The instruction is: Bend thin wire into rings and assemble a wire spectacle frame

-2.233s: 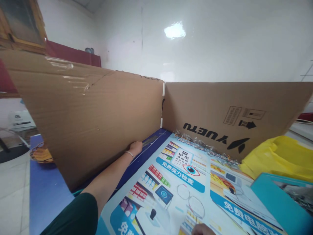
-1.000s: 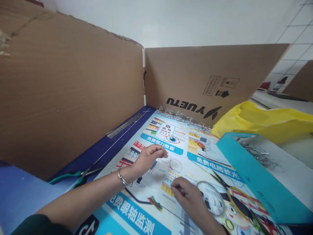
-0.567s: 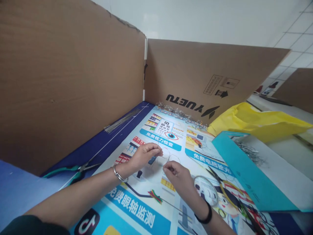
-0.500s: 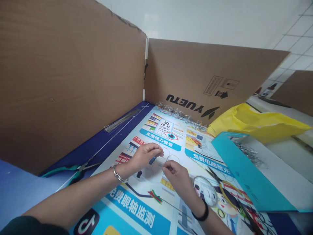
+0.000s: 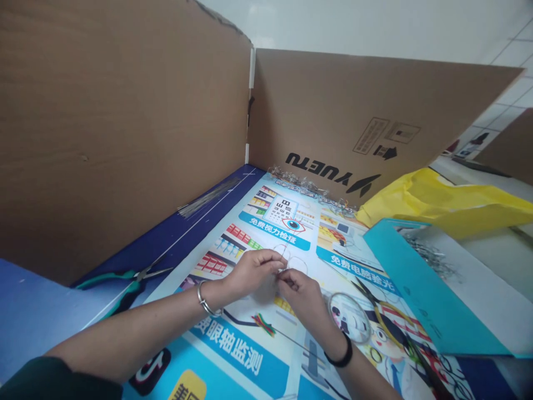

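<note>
Over the printed poster, my left hand (image 5: 258, 272) and my right hand (image 5: 303, 291) meet with their fingertips close together. Both are closed in a pinch on a thin wire (image 5: 298, 260), whose fine loops stand up just beyond the fingers. The exact grip points are hidden by the fingers. Below the hands lies a small bundle of red, yellow and green strips (image 5: 264, 324) on the poster. To the right of my right wrist is a coil of wire (image 5: 350, 318), beside scissors with yellow handles (image 5: 385, 319).
Teal-handled pliers (image 5: 135, 280) lie left, near a bundle of straight wires (image 5: 210, 198). Bent wire pieces (image 5: 308, 186) line the far edge under the cardboard wall (image 5: 316, 111). At right are a teal box (image 5: 420, 297) holding wire pieces and a yellow bag (image 5: 441, 203).
My hands have drawn together until the fingertips nearly touch, the left one moving right. The wire loops sit slightly differently, and the camera view has shifted a little.
</note>
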`<state>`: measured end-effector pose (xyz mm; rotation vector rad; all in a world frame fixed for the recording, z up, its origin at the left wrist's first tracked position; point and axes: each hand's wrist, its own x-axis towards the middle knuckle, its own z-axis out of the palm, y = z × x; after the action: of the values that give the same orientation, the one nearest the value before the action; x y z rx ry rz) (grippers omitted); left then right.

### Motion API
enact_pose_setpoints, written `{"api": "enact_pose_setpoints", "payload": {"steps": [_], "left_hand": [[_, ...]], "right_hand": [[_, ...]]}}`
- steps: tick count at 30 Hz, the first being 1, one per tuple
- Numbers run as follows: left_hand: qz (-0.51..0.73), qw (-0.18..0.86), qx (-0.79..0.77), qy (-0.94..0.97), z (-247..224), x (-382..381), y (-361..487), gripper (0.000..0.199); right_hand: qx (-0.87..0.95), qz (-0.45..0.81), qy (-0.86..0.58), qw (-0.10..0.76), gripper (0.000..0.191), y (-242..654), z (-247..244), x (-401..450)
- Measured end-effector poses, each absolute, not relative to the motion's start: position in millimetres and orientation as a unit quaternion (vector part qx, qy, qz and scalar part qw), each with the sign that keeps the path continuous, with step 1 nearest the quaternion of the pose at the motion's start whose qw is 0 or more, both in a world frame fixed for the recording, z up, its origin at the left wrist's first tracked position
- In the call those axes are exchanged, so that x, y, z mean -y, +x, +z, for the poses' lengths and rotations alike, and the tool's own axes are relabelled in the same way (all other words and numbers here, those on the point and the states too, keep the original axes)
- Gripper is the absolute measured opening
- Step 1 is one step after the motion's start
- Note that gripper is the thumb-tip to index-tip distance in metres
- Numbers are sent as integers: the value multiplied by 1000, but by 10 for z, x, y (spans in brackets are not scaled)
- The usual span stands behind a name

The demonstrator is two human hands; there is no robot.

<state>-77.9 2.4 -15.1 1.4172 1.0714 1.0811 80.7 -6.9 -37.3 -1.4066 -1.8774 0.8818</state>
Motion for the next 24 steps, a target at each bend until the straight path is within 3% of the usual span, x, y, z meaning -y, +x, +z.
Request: {"api": "enact_pose_setpoints", "payload": {"steps": [24], "left_hand": [[452, 518, -431, 585, -276, -1, -782, 12]], "right_hand": [[758, 239, -531, 292, 17, 780, -471, 94]]}}
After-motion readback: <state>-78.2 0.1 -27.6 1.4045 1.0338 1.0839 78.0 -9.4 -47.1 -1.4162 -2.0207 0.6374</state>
